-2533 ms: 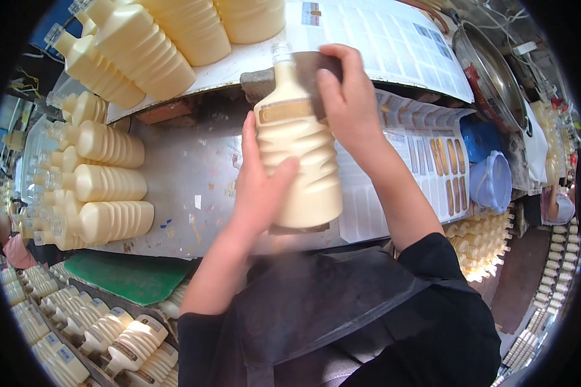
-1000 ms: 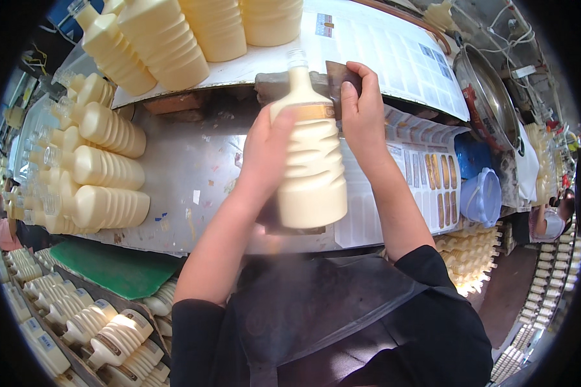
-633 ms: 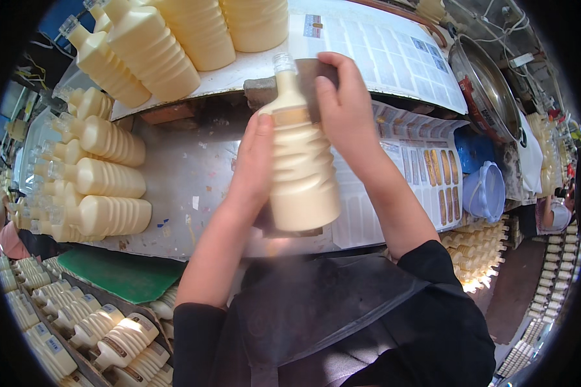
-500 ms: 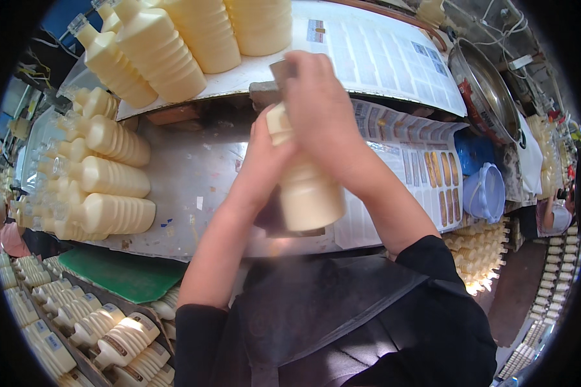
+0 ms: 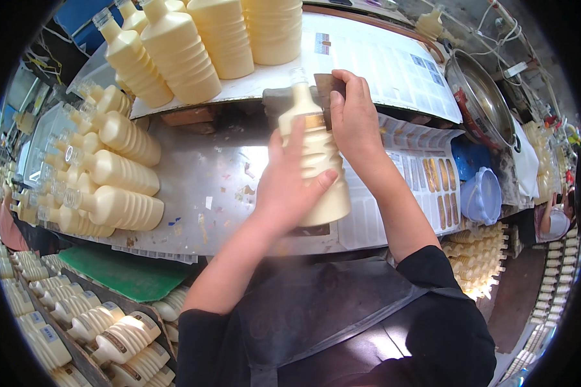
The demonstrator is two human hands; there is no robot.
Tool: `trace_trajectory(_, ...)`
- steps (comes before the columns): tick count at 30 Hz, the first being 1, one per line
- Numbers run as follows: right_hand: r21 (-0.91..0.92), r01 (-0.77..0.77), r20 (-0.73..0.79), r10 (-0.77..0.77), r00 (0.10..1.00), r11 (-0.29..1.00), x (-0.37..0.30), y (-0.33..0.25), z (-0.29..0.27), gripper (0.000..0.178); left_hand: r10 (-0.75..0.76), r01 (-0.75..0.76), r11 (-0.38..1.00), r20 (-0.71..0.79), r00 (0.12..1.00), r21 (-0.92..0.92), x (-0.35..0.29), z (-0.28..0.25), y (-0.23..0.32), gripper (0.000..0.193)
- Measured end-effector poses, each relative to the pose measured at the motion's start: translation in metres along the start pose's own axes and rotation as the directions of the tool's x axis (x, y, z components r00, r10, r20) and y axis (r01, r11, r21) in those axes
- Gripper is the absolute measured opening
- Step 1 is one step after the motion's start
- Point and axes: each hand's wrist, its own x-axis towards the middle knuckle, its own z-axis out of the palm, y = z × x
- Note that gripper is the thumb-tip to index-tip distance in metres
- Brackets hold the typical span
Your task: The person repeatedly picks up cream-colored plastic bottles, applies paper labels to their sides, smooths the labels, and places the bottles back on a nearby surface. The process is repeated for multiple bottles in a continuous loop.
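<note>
A cream-coloured ribbed bottle (image 5: 327,205) with a clear neck lies in the middle of the work table, its neck pointing away from me. My left hand (image 5: 289,180) grips it around the body from the left, fingers on top. A gold and dark label (image 5: 314,121) shows on the bottle's shoulder. My right hand (image 5: 355,122) is closed on a thin, dark brown flat scraper (image 5: 328,93), held beside the bottle's shoulder on the right. Part of the scraper is hidden by my fingers.
Bottles (image 5: 126,174) lie stacked at left; others (image 5: 181,51) stand on the raised shelf. Label sheets (image 5: 442,174) lie at right near a light-blue bucket (image 5: 483,197) and a metal basin (image 5: 481,93). A green board (image 5: 119,274) and crated labelled bottles (image 5: 126,335) are at lower left.
My hands have moved apart. My left hand now wraps the bottle's body, and the right hand with the scraper has shifted right. The bottle's shoulder, neck and gold label now show.
</note>
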Motion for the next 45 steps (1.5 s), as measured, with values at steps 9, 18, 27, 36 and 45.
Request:
trace_trajectory(9, 0.198, -0.035, -0.129, 0.061, 0.99, 0.98, -0.01, 0.036, 0.012, 0.037, -0.026, 0.013, 0.964, -0.046, 0.999, -0.267, -0.001, 0.011, -0.017, 0.1)
trace_trajectory(18, 0.019, 0.097, 0.084, -0.099, 0.992, 0.995, 0.011, -0.051, 0.013, 0.026, -0.088, 0.088, 0.996, -0.04, 0.995, -0.001, 0.001, 0.008, 0.013, 0.103)
trace_trajectory(27, 0.038, 0.013, 0.141, -0.018, 0.99, 0.999, 0.007, -0.039, 0.003, 0.029, -0.085, 0.08, 0.989, -0.03, 0.996, -0.123, -0.005, 0.005, -0.008, 0.093)
trace_trajectory(36, 0.272, -0.118, -0.145, 0.161, 0.976, 0.955, -0.024, 0.04, 0.021, 0.035, 0.011, -0.003, 0.892, 0.016, 1.0, -0.451, -0.006, 0.011, -0.031, 0.097)
trace_trajectory(45, 0.618, -0.235, -0.004, 0.302, 0.953, 0.75, 0.037, 0.056, -0.024, 0.031, -0.108, 0.106, 0.805, 0.033, 0.994, -0.583, -0.006, 0.008, -0.029, 0.102)
